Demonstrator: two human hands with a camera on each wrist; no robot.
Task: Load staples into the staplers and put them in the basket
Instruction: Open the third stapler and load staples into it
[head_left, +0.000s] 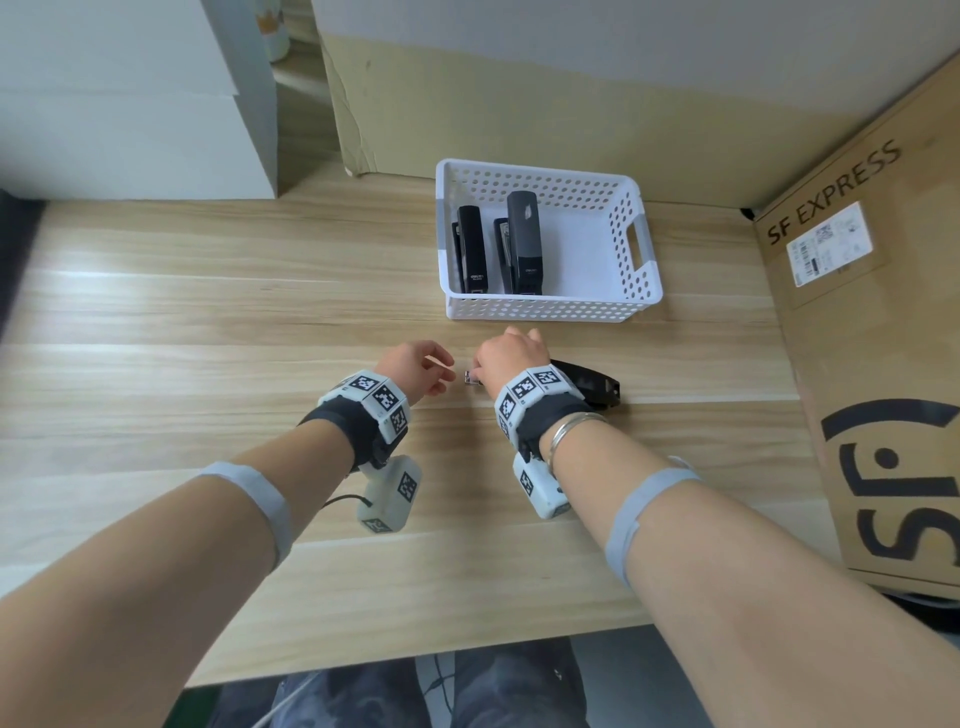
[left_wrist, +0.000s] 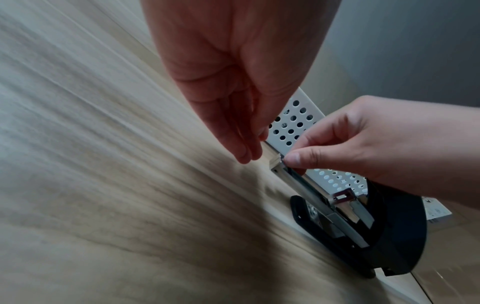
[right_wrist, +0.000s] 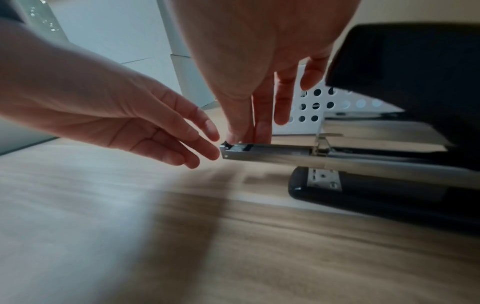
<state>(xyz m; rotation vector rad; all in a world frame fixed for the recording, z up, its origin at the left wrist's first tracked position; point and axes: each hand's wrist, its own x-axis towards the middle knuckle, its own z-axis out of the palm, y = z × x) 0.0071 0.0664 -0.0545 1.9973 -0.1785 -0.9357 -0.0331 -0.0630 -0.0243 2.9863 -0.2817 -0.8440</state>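
A black stapler (head_left: 592, 387) lies opened on the wooden table, its lid (right_wrist: 402, 72) swung up and its metal magazine (right_wrist: 272, 155) sticking out to the left. My right hand (head_left: 511, 358) pinches the magazine's front end between thumb and forefinger (left_wrist: 293, 158). My left hand (head_left: 415, 366) hovers just left of that tip with relaxed fingers (right_wrist: 197, 148), holding nothing. Behind them stands a white perforated basket (head_left: 639, 291) with two dark staplers (head_left: 472, 249) (head_left: 524, 239) inside. Whether staples lie in the magazine is not clear.
A large SF EXPRESS cardboard box (head_left: 872, 312) borders the table on the right. More cardboard (head_left: 519, 104) stands behind the basket, white boxes (head_left: 135, 104) at the back left. The table's front edge (head_left: 415, 660) runs just above my knees.
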